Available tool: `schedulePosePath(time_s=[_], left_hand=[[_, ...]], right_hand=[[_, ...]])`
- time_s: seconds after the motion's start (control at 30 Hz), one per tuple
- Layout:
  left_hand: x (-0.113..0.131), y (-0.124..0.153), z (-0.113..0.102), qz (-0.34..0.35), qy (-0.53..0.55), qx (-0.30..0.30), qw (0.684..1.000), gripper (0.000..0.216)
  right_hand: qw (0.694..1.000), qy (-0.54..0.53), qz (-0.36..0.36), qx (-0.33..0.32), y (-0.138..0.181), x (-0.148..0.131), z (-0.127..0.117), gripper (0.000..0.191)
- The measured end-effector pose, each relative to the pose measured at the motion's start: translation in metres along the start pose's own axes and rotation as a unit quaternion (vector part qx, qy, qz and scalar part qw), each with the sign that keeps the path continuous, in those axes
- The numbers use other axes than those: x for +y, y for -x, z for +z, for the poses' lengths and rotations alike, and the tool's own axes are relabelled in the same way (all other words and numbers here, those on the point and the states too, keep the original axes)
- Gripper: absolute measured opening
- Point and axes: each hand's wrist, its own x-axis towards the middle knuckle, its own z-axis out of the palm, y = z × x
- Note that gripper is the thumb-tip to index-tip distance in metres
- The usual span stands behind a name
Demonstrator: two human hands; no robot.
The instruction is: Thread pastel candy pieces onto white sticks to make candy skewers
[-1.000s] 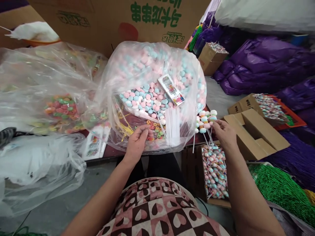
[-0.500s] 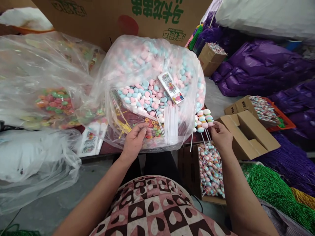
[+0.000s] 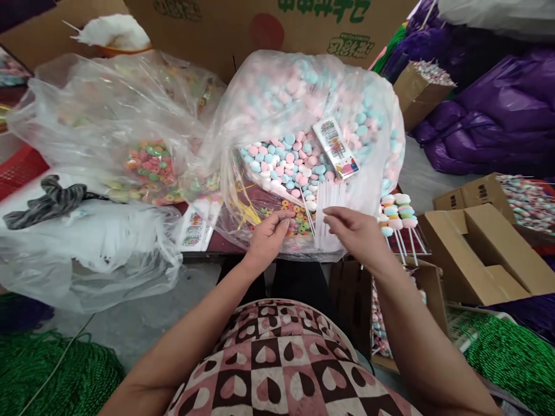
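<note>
My left hand is closed in a pinch above the small coloured candy rings; what it pinches, if anything, is too small to make out. Just to the right, my right hand reaches over the bundle of white sticks, its thumb and finger slightly apart, with nothing visible between them. Behind both hands, a big clear plastic bag holds pink, blue and white marshmallows. Right of the bag, several marshmallow skewers lie at the table edge, their sticks pointing toward me.
A stack of printed packets rests on the bag. Yellow ties lie left of the rings. More candy rings sit under plastic at left. An open carton stands at right, with a box of skewers below the table.
My right hand has left the marshmallow skewers at the right and moved left to the white sticks. My left hand stays by the rings. The view has turned left.
</note>
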Motion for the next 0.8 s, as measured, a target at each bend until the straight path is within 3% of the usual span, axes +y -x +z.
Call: schedulePosePath(time_s=[0.1, 0.23, 0.5, 0.6, 0.8], left_hand=[[-0.003, 0.002, 0.000, 0.028, -0.016, 0.000, 0.999, 0.021], [-0.007, 0.003, -0.002, 0.039, -0.022, -0.009, 0.999, 0.022], [-0.014, 0.003, -0.004, 0.039, -0.036, -0.030, 0.998, 0.025], [-0.016, 0.004, -0.004, 0.039, -0.028, -0.031, 0.998, 0.025], [-0.011, 0.000, -0.005, -0.007, 0.020, -0.021, 1.000, 0.024]], right_hand=[[0.966, 0.250, -0.011, -0.067, -0.021, -0.014, 0.032, 0.030], [0.925, 0.368, 0.025, -0.090, -0.033, -0.021, 0.049, 0.035], [0.912, 0.395, 0.020, -0.107, -0.032, -0.027, 0.053, 0.033], [0.915, 0.391, 0.041, -0.086, -0.034, -0.027, 0.056, 0.033], [0.968, 0.245, 0.050, 0.008, -0.031, -0.020, 0.044, 0.022]])
